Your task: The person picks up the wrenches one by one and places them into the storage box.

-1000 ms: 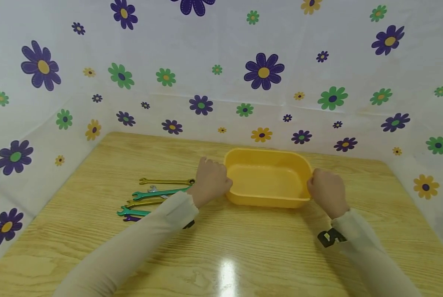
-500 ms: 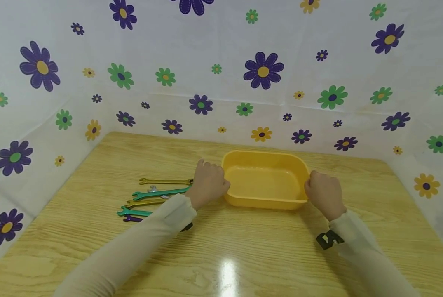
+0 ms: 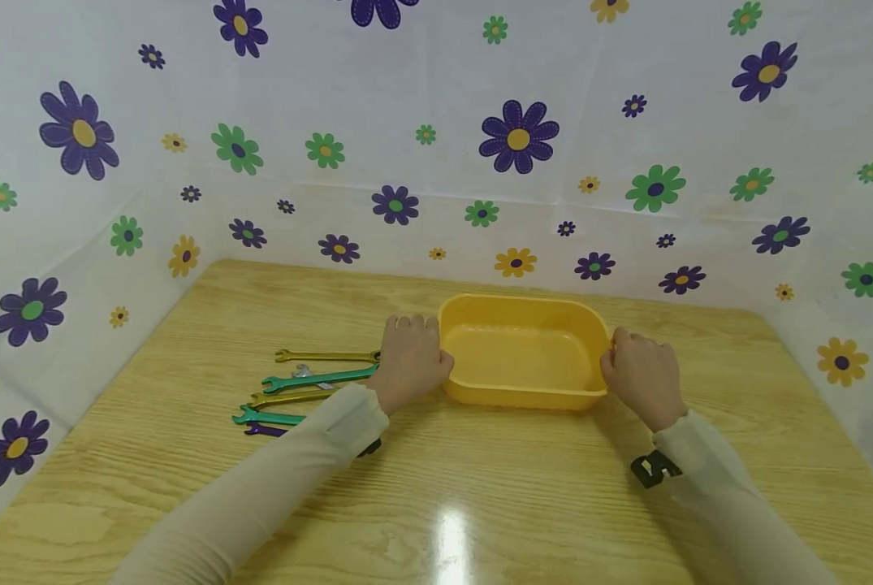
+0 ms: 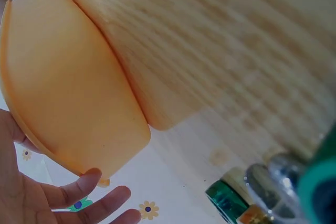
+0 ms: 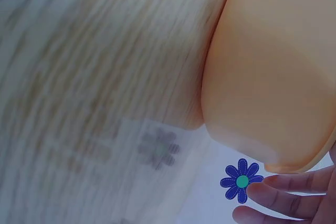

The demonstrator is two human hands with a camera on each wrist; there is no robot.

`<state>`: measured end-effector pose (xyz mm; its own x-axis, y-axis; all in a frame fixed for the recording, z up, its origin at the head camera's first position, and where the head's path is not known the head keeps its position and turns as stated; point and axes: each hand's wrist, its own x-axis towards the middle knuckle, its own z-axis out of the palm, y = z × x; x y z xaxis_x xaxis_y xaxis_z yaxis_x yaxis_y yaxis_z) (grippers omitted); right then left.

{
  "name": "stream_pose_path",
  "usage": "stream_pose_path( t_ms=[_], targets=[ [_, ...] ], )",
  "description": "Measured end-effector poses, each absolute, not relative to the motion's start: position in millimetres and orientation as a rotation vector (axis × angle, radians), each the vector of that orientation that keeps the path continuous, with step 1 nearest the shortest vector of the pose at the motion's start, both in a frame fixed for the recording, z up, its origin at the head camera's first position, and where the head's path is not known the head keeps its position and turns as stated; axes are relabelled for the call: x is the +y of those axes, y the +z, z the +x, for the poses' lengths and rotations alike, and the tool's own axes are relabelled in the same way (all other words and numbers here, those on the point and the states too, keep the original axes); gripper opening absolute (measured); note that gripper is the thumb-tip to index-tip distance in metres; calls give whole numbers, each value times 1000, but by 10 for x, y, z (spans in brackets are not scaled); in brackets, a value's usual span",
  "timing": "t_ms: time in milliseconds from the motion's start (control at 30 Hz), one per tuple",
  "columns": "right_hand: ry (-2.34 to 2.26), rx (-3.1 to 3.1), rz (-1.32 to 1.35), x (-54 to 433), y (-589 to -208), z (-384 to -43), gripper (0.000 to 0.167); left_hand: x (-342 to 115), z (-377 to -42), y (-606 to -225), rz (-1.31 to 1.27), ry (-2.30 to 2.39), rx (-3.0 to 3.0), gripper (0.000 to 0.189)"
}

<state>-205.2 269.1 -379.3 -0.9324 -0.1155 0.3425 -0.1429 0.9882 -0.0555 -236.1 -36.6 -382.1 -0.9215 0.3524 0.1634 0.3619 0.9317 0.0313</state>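
Note:
A yellow plastic basin rests on the wooden table, with one hand at each short end. My left hand is at its left end. In the left wrist view the thumb reaches over the rim, the index fingertip is right at the rim's corner, and the other fingers are loosely extended. At the right end is my right hand; its fingers show fairly straight beneath the rim in the right wrist view. Inside the basin only its bare floor shows. Several wrenches in green, gold, purple and silver lie left of the basin, partly hidden by my left arm.
The wood-grain table has a white flower-print cloth hanging behind it and along both sides. Wrench ends sit close beside my left wrist. A dark strap piece is on the right wrist.
The basin has shifted slightly left since a second ago, both hands moving with it. Now the fingers of both hands look looser and straighter than before. The wrenches have stayed put.

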Motion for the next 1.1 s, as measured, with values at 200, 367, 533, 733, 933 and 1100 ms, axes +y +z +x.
stream_pose_path(
  t_ms=[200,367,533,733,933,1100],
  targets=[
    [92,-2771,186,2726,-3810,-2047,20,-367,-2345,-3824,-519,-107,-2929,30],
    [84,-2734,215,2747,-3818,-2033,22,-370,-2335,-3827,-512,-142,-2914,36],
    [83,-2697,277,2787,-3809,-2035,23,-374,-2336,-3826,-508,-153,-2906,41],
    [81,-2646,364,2848,-3817,-2097,22,-383,-2336,-3827,-510,-125,-2899,36],
    [63,-2651,415,2856,-3819,-2123,21,-396,-2336,-3814,-535,-111,-2906,35],
    [61,-2669,412,2840,-3794,-2144,22,-415,-2349,-3816,-540,-99,-2924,36]
  ],
)
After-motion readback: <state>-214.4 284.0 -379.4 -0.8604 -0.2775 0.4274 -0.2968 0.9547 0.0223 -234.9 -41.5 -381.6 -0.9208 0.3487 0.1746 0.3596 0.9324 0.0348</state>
